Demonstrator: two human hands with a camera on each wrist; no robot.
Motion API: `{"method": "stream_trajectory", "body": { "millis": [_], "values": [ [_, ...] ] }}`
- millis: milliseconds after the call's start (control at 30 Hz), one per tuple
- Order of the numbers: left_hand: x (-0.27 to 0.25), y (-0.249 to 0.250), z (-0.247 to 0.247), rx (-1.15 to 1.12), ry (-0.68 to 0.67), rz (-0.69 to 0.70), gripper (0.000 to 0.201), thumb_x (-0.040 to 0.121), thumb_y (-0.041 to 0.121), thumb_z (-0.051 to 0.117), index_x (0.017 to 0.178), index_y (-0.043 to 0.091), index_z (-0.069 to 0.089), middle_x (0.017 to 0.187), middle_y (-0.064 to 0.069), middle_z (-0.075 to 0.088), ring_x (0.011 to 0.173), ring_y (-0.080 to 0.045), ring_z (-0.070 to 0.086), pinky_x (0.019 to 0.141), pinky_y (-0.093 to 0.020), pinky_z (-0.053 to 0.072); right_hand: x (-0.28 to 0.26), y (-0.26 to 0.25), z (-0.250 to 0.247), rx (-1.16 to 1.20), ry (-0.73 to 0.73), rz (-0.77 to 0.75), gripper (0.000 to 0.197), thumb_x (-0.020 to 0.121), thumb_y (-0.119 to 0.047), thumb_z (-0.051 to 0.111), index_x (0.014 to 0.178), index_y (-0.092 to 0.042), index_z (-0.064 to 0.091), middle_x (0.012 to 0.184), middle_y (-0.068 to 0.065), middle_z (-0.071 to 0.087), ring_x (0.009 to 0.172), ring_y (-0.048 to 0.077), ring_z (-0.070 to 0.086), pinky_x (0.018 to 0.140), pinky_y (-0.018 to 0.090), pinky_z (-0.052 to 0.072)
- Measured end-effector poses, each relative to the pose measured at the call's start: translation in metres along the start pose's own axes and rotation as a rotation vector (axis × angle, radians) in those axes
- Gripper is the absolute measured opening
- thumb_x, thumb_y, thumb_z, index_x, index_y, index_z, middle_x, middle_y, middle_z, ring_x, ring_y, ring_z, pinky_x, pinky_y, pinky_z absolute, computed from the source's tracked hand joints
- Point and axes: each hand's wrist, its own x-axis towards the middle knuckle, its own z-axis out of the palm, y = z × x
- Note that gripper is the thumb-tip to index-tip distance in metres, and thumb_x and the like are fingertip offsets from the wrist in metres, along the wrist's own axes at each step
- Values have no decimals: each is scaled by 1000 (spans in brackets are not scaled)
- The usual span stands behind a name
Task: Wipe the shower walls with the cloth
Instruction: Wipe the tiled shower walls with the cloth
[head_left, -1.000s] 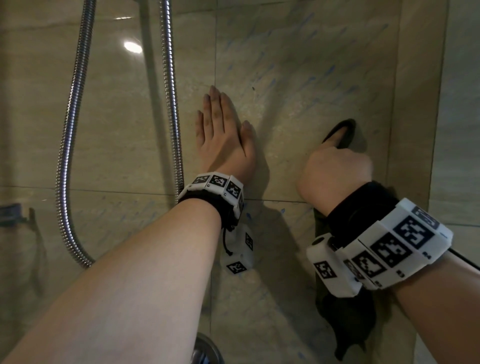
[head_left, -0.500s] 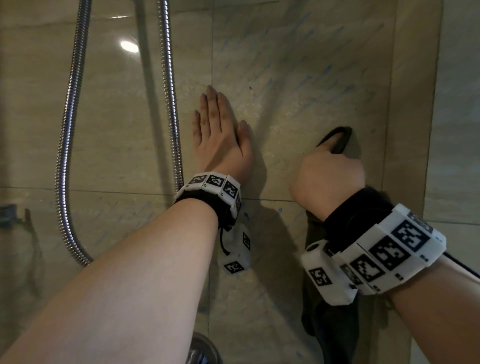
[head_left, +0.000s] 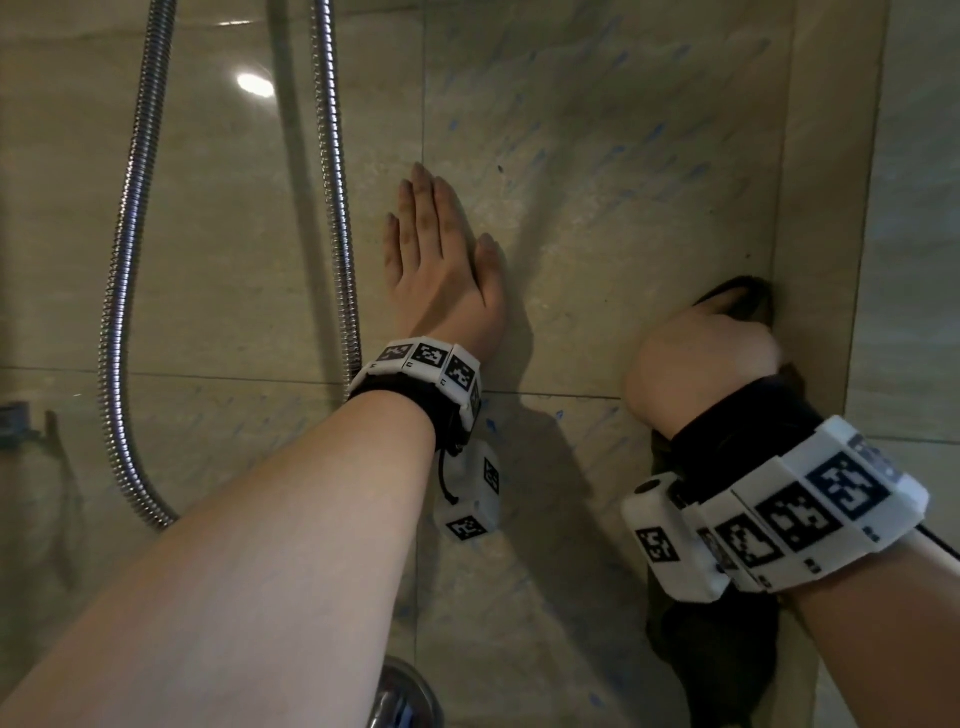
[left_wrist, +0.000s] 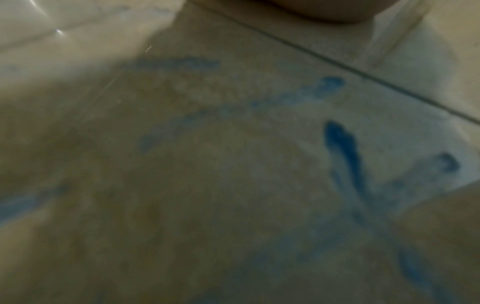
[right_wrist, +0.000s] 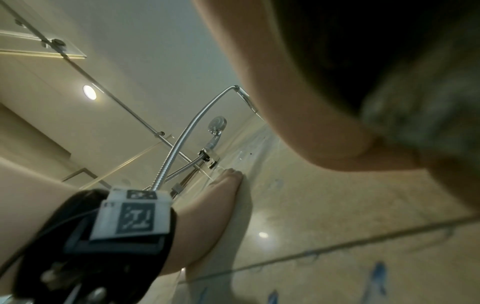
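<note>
The right hand (head_left: 698, 358) was curled round a dark cloth (head_left: 748, 304), knuckles toward the camera and the fabric pressed against the beige tiled wall (head_left: 597, 156) close beside the vertical corner joint. The rest of the cloth hung slack below the wrist, trailing down the tile under the white marker-covered wristband (head_left: 779, 525). That grip probably let the person bear down on a bunched pad while the loose tail stayed clear of the stroke.

The left hand (head_left: 441, 265) lay flat on the same wall, fingers straight and together, holding nothing; it looked like a brace that steadied the body while the other arm scrubbed. In the right wrist view the same hand (right_wrist: 223, 197) met the tile along its edge.

Blue smears (left_wrist: 342, 148) streaked the tile near the horizontal grout line, and fainter blue flecks marked the surface above, so much of the wall appeared still to need wiping. A ribbed metal shower hose (head_left: 124, 291) looped down to the left of the braced hand, well apart from the cloth.
</note>
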Motion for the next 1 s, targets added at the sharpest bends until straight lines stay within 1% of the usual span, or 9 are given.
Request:
{"method": "stream_trajectory", "body": {
  "millis": [100, 233, 433, 533, 667, 733, 800, 867, 1000],
  "values": [
    [0, 0, 0, 1, 7, 5, 64, 97, 35, 20, 151, 1, 10, 159, -14, 6, 148, -24, 2, 120, -36, -3, -6, -14, 9, -15, -19, -39, 40, 99, -19, 39, 129, 7, 41, 106, 13, 59, 72, 19, 52, 66, 30, 40],
    [1, 1, 0, -3, 6, -2, 63, 97, 33, 23, 151, 2, 10, 159, -13, 5, 148, -23, 1, 119, -34, -6, -3, -24, 13, 108, 28, -26, 78, 97, -20, 42, 137, 22, -11, 132, 23, 51, 96, 24, 62, 71, 32, 40],
    [1, 1, -1, 2, -13, -13, 64, 96, 36, 19, 151, 3, 8, 160, -11, 2, 148, -21, -2, 119, -33, -7, 15, 3, -12, 172, 133, 30, 87, 92, -17, 46, 139, 16, -19, 119, 20, 59, 86, 27, 58, 68, 32, 33],
    [1, 1, -2, 9, -18, -13, 65, 96, 37, 18, 151, 4, 7, 160, -11, 2, 148, -21, -2, 118, -33, -7, 15, 9, -8, 109, 84, 80, 82, 94, -20, 44, 138, 20, -13, 108, 17, 59, 60, 21, 41, 57, 29, 30],
    [0, 0, -2, 14, -22, -6, 65, 97, 37, 17, 151, 3, 6, 160, -11, 1, 148, -21, -2, 118, -33, -7, 16, 9, -1, 49, 34, 77, 71, 97, -19, 39, 137, 21, -4, 133, 23, 48, 81, 22, 57, 51, 26, 28],
    [0, 0, -2, 18, -18, -5, 66, 96, 38, 16, 151, 3, 7, 160, -12, 2, 148, -22, -2, 118, -33, -7, 17, 9, -1, 51, 21, 61, 55, 96, -18, 39, 134, 17, 20, 103, 16, 59, 66, 19, 50, 49, 25, 27],
    [0, 0, -1, 19, -15, -3, 65, 97, 38, 16, 151, 3, 7, 160, -12, 2, 148, -22, -2, 119, -33, -7, 17, 9, -1, 24, 5, 36, 26, 96, -17, 40, 105, 5, 49, 74, 8, 49, 58, 17, 42, 52, 24, 30],
    [0, -1, -1, 13, -14, -2, 64, 98, 36, 19, 151, 3, 7, 160, -12, 2, 148, -21, -2, 119, -34, -7, 16, 9, -3, 46, 9, 40, 25, 95, -18, 40, 101, 2, 53, 84, 10, 56, 65, 18, 47, 57, 26, 33],
    [0, -1, -1, 4, -17, 0, 63, 98, 36, 20, 151, 3, 7, 160, -12, 1, 148, -22, -2, 119, -34, -6, 16, 6, -4, 233, 124, 103, 76, 94, -19, 45, 142, 17, -2, 121, 21, 57, 100, 31, 58, 70, 32, 34]
  ]
}}
